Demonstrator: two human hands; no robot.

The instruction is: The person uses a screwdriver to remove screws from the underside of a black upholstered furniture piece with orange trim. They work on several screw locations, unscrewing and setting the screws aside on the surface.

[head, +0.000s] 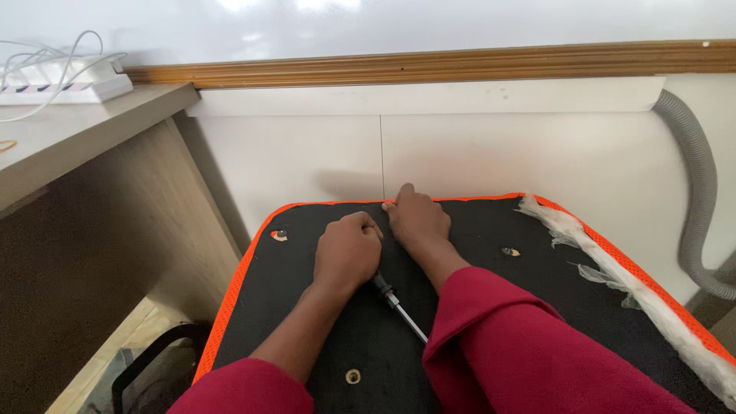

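A white power strip (65, 86) with white cables (54, 54) lay on the wooden bench (77, 130). A grey corrugated hose (699, 192) ran down the white wall (537, 153) at right.

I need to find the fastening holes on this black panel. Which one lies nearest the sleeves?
The hole at the bottom, between the two red sleeves; its ring is pale and round. The other two sit farther up, flanking the hands.

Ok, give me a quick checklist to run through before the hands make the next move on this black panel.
1. Left hand closed round the tool handle: ok.
2. Screwdriver shaft in view, pointing back toward the person: ok.
3. Right hand resting flat on the black panel near its far edge: ok.
4. Tool tip seated on anything: cannot tell, hidden.
5. White padding tucked in at the right edge: not ok, it hangs loose.
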